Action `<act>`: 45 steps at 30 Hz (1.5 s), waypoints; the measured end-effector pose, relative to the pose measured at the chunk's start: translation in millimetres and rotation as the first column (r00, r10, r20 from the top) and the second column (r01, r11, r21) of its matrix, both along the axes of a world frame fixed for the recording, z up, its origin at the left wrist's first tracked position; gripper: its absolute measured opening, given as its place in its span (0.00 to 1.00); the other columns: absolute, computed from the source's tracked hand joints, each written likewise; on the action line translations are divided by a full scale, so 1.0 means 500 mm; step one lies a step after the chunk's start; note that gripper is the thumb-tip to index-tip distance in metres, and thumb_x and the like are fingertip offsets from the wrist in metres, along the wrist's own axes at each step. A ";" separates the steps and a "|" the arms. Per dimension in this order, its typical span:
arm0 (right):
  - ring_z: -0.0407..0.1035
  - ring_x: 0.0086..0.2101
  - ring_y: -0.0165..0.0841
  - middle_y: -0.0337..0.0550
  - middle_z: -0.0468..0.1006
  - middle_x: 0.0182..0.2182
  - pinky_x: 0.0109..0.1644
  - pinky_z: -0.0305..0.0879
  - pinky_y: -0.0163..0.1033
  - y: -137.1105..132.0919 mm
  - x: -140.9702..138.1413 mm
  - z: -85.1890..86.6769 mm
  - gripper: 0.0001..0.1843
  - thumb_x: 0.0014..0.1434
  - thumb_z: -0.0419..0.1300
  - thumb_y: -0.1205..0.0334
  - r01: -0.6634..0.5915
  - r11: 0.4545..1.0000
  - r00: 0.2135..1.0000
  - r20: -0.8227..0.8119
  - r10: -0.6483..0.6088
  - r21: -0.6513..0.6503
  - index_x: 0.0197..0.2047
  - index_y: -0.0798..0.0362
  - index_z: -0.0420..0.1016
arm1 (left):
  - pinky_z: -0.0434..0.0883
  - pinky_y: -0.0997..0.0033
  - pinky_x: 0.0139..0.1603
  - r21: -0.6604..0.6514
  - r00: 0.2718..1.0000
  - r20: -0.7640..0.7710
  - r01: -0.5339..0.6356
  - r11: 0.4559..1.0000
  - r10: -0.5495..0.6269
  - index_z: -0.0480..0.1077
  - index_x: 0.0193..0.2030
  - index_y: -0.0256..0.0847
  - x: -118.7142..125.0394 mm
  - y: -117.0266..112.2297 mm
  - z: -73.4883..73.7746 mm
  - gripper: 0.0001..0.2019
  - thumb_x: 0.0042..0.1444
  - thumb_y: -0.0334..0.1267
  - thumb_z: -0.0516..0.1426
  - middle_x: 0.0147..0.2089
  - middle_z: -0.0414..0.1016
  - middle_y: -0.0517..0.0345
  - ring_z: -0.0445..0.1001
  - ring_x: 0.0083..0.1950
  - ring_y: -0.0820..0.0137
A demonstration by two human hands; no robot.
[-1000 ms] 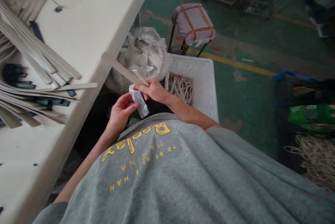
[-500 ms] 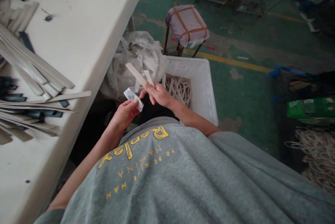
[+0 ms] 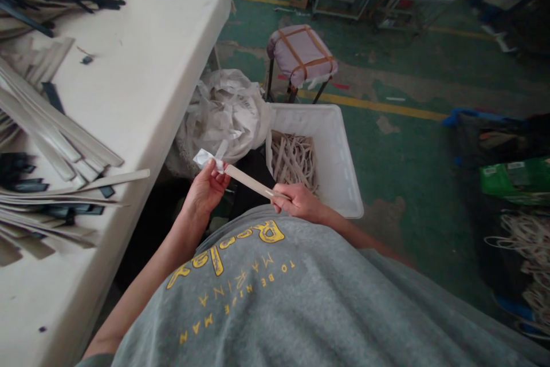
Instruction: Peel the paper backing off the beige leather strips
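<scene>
Two hands: the left hand (image 3: 208, 186) and the right hand (image 3: 296, 202) work just beyond the grey shirt (image 3: 258, 287), between the desk (image 3: 180, 23) on the left and the white bin (image 3: 346, 166) on the right.
Left hand: thumb and fingers pinched on a crumpled white slip (image 3: 201, 157) (paper or thin film, too small to tell which), which juts out past the fingertips on the far left side.
Right hand: closed around the near right end of a flat pale strip (image 3: 249, 180); a small narrow tip shows at the fingers, and I cannot tell whether it is a second piece.
Pale strip: slants from the right hand toward the far left; its far end reaches the left fingers, touching or just beside them, I cannot say.
Step in hand: handling the white slip at the strip's far end, as I judge it; whether the two are being joined or parted is not clear.
Next move: seems to call for a steady right hand and a light left pinch, since the slip looks flimsy and might tear.
Desk: a pile of pale strips (image 3: 55, 121) lies at the left, dark pieces among it.
White bin: loose, tangled strips (image 3: 294, 161) inside.
Beyond: a crumpled plastic bag (image 3: 234, 109), then a cushioned stool (image 3: 303, 53), farther off.
</scene>
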State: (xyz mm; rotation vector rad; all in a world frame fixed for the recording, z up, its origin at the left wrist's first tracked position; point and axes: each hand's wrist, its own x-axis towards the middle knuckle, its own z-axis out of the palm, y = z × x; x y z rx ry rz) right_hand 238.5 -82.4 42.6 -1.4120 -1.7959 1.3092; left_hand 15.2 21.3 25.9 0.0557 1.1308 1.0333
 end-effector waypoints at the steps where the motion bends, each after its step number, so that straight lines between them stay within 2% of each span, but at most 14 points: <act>1: 0.66 0.26 0.27 0.37 0.76 0.24 0.35 0.59 0.33 0.002 -0.002 -0.003 0.12 0.64 0.56 0.63 -0.003 1.000 0.999 0.041 0.003 0.017 0.29 0.53 0.70 | 0.77 0.77 0.31 0.004 1.000 0.001 -0.002 1.000 0.002 0.70 0.34 0.37 0.001 -0.001 0.001 0.09 0.69 0.33 0.55 0.31 0.78 0.59 0.79 0.29 0.75; 5: 0.68 0.29 0.29 0.38 0.76 0.26 0.36 0.57 0.34 0.013 -0.011 -0.022 0.08 0.63 0.57 0.64 -0.020 0.999 0.987 0.159 0.014 0.033 0.31 0.53 0.71 | 0.77 0.77 0.33 0.032 1.000 0.000 -0.011 0.999 0.011 0.70 0.34 0.38 0.007 -0.005 0.005 0.10 0.69 0.32 0.55 0.31 0.79 0.60 0.80 0.30 0.75; 9: 0.69 0.31 0.31 0.40 0.77 0.29 0.37 0.57 0.34 0.016 -0.019 -0.038 0.05 0.63 0.58 0.63 -0.049 0.997 0.976 0.216 0.037 0.051 0.35 0.53 0.73 | 0.77 0.76 0.35 0.036 1.000 -0.025 0.012 0.999 -0.011 0.71 0.34 0.39 0.014 -0.009 0.003 0.08 0.65 0.35 0.61 0.30 0.78 0.61 0.80 0.31 0.74; 13: 0.68 0.32 0.31 0.40 0.76 0.29 0.36 0.56 0.34 0.012 -0.020 -0.039 0.05 0.63 0.58 0.63 -0.055 0.995 0.969 0.245 0.033 0.081 0.36 0.53 0.73 | 0.76 0.78 0.33 0.030 0.999 -0.033 0.032 0.999 -0.031 0.71 0.34 0.39 0.016 -0.012 -0.001 0.08 0.63 0.36 0.63 0.30 0.78 0.62 0.79 0.30 0.75; 19: 0.67 0.32 0.32 0.41 0.76 0.29 0.36 0.55 0.35 0.006 -0.014 -0.032 0.05 0.62 0.56 0.63 -0.013 0.988 0.959 0.283 -0.031 0.152 0.37 0.53 0.72 | 0.76 0.80 0.29 0.016 1.000 0.010 0.006 1.000 -0.006 0.71 0.34 0.38 0.010 -0.009 -0.002 0.10 0.68 0.38 0.58 0.31 0.78 0.60 0.77 0.28 0.77; 24: 0.67 0.31 0.32 0.41 0.78 0.31 0.35 0.53 0.36 0.008 -0.020 -0.045 0.04 0.61 0.57 0.64 -0.044 0.986 0.938 0.346 -0.014 0.158 0.38 0.52 0.73 | 0.76 0.80 0.31 0.034 1.000 -0.008 0.013 0.999 -0.012 0.71 0.34 0.39 0.014 -0.010 -0.005 0.09 0.64 0.40 0.63 0.30 0.77 0.62 0.77 0.28 0.77; 31: 0.68 0.32 0.33 0.42 0.79 0.33 0.35 0.53 0.36 0.007 -0.024 -0.053 0.03 0.61 0.57 0.65 -0.022 0.981 0.930 0.364 -0.051 0.193 0.38 0.52 0.73 | 0.76 0.79 0.30 0.012 1.000 -0.021 0.008 1.000 -0.007 0.72 0.35 0.40 0.017 -0.012 -0.003 0.09 0.65 0.41 0.61 0.32 0.78 0.62 0.77 0.28 0.77; 38: 0.69 0.32 0.33 0.43 0.79 0.33 0.35 0.52 0.37 0.007 -0.025 -0.052 0.04 0.63 0.58 0.64 -0.031 0.987 0.919 0.393 -0.033 0.155 0.39 0.52 0.74 | 0.76 0.80 0.31 -0.031 1.000 -0.004 -0.006 0.999 0.005 0.71 0.35 0.39 0.022 -0.012 0.001 0.11 0.69 0.40 0.56 0.30 0.77 0.62 0.77 0.27 0.77; 45: 0.69 0.32 0.33 0.43 0.79 0.33 0.35 0.51 0.36 0.008 -0.030 -0.045 0.06 0.66 0.57 0.62 -0.043 0.995 0.919 0.394 0.003 0.092 0.41 0.52 0.75 | 0.76 0.80 0.32 0.012 0.999 -0.030 0.038 0.999 -0.038 0.72 0.35 0.39 0.025 -0.019 -0.009 0.09 0.63 0.41 0.63 0.31 0.78 0.61 0.79 0.31 0.75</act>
